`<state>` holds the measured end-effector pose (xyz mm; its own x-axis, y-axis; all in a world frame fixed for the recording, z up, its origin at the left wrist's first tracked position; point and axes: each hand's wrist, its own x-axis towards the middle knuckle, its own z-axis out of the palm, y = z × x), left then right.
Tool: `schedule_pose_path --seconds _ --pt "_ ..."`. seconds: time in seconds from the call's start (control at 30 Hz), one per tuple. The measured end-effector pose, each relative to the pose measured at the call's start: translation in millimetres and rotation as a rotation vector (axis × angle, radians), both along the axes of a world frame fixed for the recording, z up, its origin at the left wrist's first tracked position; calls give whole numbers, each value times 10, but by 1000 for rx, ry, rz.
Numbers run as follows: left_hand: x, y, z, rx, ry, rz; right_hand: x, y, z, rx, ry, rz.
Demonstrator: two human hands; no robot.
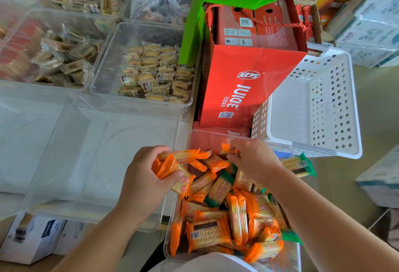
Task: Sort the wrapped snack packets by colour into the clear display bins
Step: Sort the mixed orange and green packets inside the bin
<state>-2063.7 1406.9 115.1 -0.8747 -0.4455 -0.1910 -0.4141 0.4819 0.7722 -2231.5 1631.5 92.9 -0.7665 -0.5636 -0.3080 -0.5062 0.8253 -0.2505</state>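
Several orange packets (172, 161) are clamped in the grip of the left hand (146, 176), fingers curled round them, over the far left corner of the near clear bin (169, 235). The right hand (254, 159) pinches a single orange packet (226, 148) by its end, above the same bin's far rim. The bin holds a mixed heap (216, 228) of orange and green wrappers.

A large clear bin (97, 153) stands just beside it on the left, its floor open. The red juice carton (244, 81) crowds the far rim, and the white perforated basket (313, 109) sits behind on the right.

The near rim is cut off by the frame. The right forearm hides whether the green packet (300, 164) lies inside the bin. Contents of the far bins (98, 71) are blurred.
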Motion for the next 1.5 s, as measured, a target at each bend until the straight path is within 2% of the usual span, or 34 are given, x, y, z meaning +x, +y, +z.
schedule_pose_path --seconds 0.17,0.27,0.37,0.53,0.67,0.77,1.0,1.13,1.2,1.27,1.33,1.43,1.47,1.5 --pt "-18 47 29 15 -3 -19 35 151 -173 49 127 162" --pt "-33 48 36 8 -10 -32 84 199 -306 -46 98 115" --pt "-24 41 53 -14 -28 -56 143 165 -348 -25 155 114" --pt "20 50 85 -47 -69 -121 212 -133 -405 135 18 279" --pt "52 74 107 -40 -101 -137 195 -403 -460 251 59 250" --pt "65 67 107 -36 -106 -119 161 -534 -438 179 26 170" --pt "100 17 98 -28 -94 -79 200 -604 -559 -167 -279 -147" --pt "104 9 110 -32 -81 -94 237 -493 -620 -198 -185 -222" --pt "95 15 113 -36 -79 -111 262 -394 -601 -302 -82 -240" --pt "74 41 109 -41 -70 -137 299 -274 -572 -402 -31 -167" --pt "35 92 112 -45 -73 -180 350 -170 -494 -516 -135 -118" --pt "-54 169 95 -22 -75 -262 424 -78 -244 -707 -639 -180" --pt "-88 193 84 -12 -71 -294 443 -70 -167 -706 -738 -142" --pt "-124 220 75 -1 -73 -328 462 -63 -108 -658 -734 -73"
